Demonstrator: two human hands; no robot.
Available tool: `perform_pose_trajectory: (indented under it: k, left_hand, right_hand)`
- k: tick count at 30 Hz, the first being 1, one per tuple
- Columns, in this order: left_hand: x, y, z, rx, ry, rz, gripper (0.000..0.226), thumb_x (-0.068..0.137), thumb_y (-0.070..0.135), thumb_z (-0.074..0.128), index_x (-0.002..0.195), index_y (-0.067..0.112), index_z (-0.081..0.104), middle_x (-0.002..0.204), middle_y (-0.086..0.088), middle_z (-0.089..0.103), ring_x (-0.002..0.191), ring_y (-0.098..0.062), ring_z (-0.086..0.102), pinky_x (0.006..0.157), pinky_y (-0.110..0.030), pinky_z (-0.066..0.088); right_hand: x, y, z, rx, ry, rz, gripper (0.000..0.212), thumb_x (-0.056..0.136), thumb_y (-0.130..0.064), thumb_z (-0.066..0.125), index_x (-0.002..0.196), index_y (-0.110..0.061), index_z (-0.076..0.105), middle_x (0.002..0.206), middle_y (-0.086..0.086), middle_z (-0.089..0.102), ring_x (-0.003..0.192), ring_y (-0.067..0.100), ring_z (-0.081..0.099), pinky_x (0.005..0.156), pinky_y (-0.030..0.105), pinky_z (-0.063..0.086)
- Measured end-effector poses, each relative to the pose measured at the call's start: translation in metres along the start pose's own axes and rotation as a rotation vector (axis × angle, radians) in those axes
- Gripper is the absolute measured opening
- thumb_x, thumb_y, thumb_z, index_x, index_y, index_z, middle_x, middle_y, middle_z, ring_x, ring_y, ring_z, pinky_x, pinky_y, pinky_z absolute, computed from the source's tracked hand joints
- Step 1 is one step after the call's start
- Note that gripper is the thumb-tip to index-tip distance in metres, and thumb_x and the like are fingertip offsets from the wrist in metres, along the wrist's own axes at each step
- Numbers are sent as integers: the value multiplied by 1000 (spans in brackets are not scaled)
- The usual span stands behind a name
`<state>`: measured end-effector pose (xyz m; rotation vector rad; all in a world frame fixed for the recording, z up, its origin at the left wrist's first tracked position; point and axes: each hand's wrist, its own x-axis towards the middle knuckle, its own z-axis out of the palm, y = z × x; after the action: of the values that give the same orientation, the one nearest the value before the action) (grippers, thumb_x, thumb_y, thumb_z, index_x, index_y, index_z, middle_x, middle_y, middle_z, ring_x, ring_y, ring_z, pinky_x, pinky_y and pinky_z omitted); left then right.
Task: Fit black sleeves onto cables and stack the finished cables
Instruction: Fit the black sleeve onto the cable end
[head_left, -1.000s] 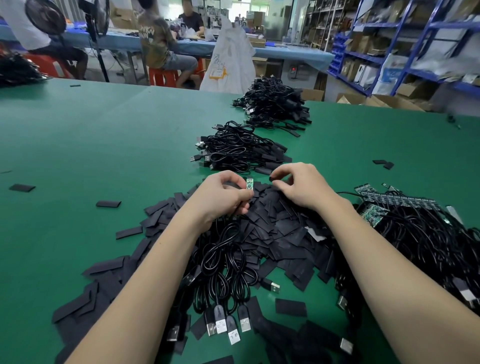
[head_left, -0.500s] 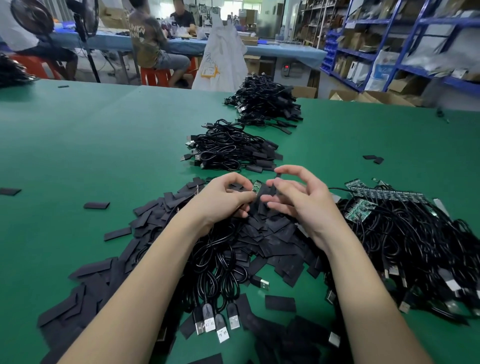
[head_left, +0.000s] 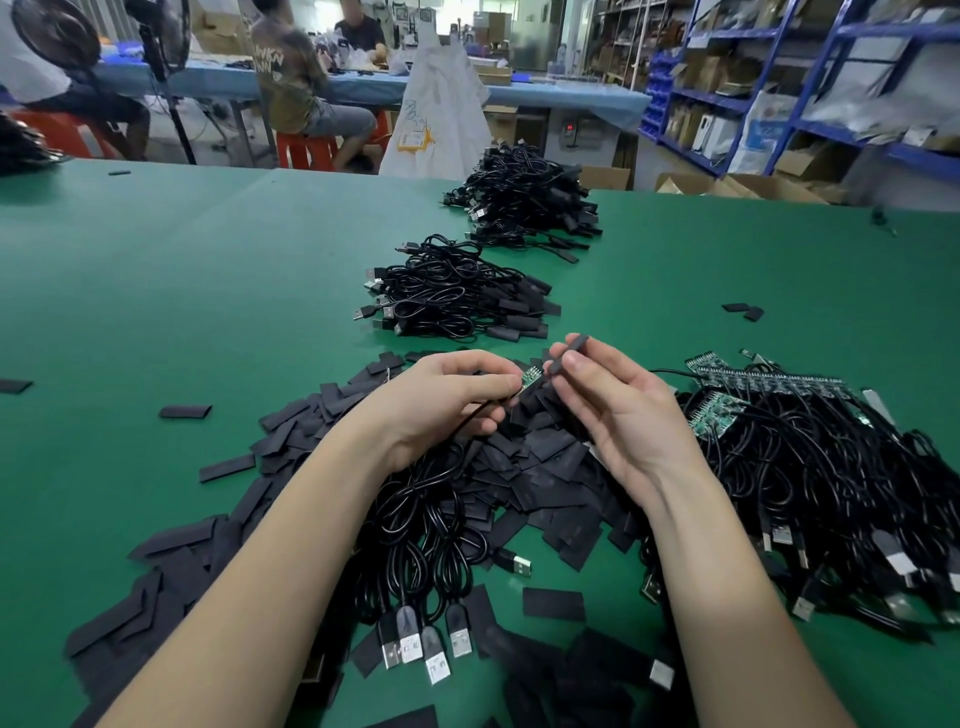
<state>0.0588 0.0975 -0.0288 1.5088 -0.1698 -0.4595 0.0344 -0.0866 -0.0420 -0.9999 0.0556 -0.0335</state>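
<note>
Sleeve about to go onto the cable's board end.
Left hand (head_left: 447, 400) pinches the circuit board (head_left: 531, 376); right hand (head_left: 618, 410) pinches a black sleeve (head_left: 567, 353), needing alignment next.

L hand (head_left: 447, 400) fingers curled, pinching, R hand (head_left: 618, 410) palm up, fingertips pinched, forearms converging

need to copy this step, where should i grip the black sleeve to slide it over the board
Pinch the black sleeve near its far end, from the right, as the right hand does. Its open near end points at the green board in the left hand and must stay uncovered.
</note>
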Motion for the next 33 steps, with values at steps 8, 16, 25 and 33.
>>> perform_pose_trajectory:
  k: [8, 16, 25, 33]
  left_hand:
    - [0, 0, -1, -63, -57, -25, 7, 93, 11, 68, 91, 14, 75, 75, 1, 67, 60, -7, 58, 56, -16, 50]
    - [-2, 2, 0, -97, -63, -21, 9, 94, 9, 66, 99, 8, 73, 74, 1, 67, 60, -6, 58, 57, -15, 49]
    - [-4, 3, -2, -102, -86, -33, 16, 86, 14, 71, 101, 9, 75, 76, 1, 67, 61, -6, 59, 58, -13, 50]
    - [-4, 2, 1, -155, -74, -7, 16, 81, 13, 72, 96, 9, 71, 77, -1, 68, 61, -6, 61, 60, -13, 53]
  right_hand:
    - [-2, 1, 2, 30, -16, -12, 35, 72, -8, 75, 107, -4, 72, 102, 9, 78, 96, 14, 74, 79, 20, 58]
    - [-1, 1, 2, 59, -28, 28, 28, 73, -7, 75, 101, -6, 75, 101, 9, 77, 94, 14, 74, 77, 20, 58]
    - [-3, -3, 1, 75, -105, 51, 17, 76, -6, 73, 87, -14, 83, 103, 8, 78, 96, 14, 75, 77, 19, 57]
    - [-4, -1, 3, -5, -148, 44, 20, 74, -8, 75, 92, -14, 81, 107, 10, 77, 101, 16, 74, 80, 20, 58]
